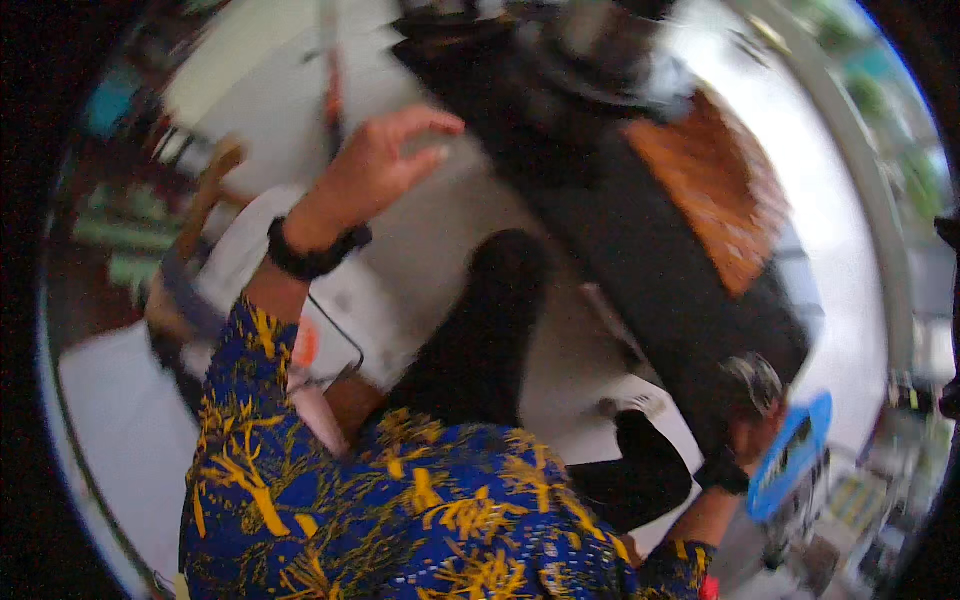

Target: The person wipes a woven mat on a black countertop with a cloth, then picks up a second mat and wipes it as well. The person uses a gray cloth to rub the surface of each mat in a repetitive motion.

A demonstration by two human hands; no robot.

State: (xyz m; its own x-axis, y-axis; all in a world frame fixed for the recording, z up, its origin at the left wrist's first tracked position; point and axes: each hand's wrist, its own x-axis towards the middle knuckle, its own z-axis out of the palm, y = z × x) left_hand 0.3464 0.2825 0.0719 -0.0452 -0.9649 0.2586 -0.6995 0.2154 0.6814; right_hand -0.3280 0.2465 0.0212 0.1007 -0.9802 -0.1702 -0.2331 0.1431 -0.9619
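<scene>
Blur softens much of the view. My left hand [390,154], with a black band at the wrist, is raised over the pale floor, thumb and fingers apart and nothing between them. It is left of a long black-topped table [622,217]. At the lower right, my right hand [750,439] is by the table's near end. Its fingers appear closed on a clear plastic package [756,379] with a blue oval label [791,457]; the exact grip is too blurred to make out. An orange-brown sheet or bag [712,195] lies on the black tabletop.
A dark round appliance [592,67] with a metallic part stands at the table's far end. To the left is a white object [259,225] with a thin dark cord, beside what looks like another person's arm [214,172]. Blurred goods [855,502] fill the lower right.
</scene>
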